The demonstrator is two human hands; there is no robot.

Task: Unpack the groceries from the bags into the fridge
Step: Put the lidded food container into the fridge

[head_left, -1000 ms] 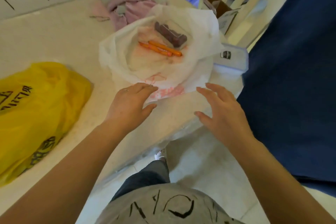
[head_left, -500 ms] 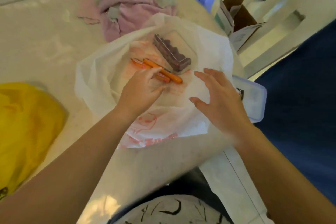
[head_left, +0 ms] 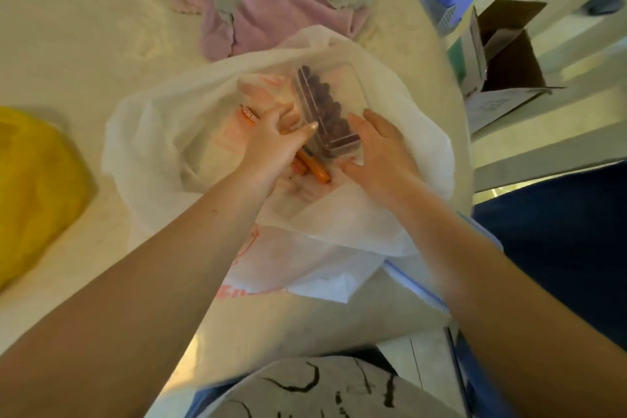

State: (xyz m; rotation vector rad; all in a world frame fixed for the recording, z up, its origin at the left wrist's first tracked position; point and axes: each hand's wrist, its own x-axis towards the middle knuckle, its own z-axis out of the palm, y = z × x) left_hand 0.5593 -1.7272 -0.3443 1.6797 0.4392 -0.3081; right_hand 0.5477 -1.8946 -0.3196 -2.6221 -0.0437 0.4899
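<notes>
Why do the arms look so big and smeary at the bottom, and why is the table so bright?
Head view: the wide-angle lens stretches whatever is near the edges, so both forearms balloon; motion blur smears them and the crumpled yellow plastic bag; the clear plastic box of dark red fruit in the white plastic bag is sharper; strong light washes out the pale table top.

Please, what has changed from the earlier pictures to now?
Both hands moved from the table edge into the white bag. The left hand now lies over the orange packets; the right hand touches the clear box. Bag, box and packets stayed in place.
</notes>
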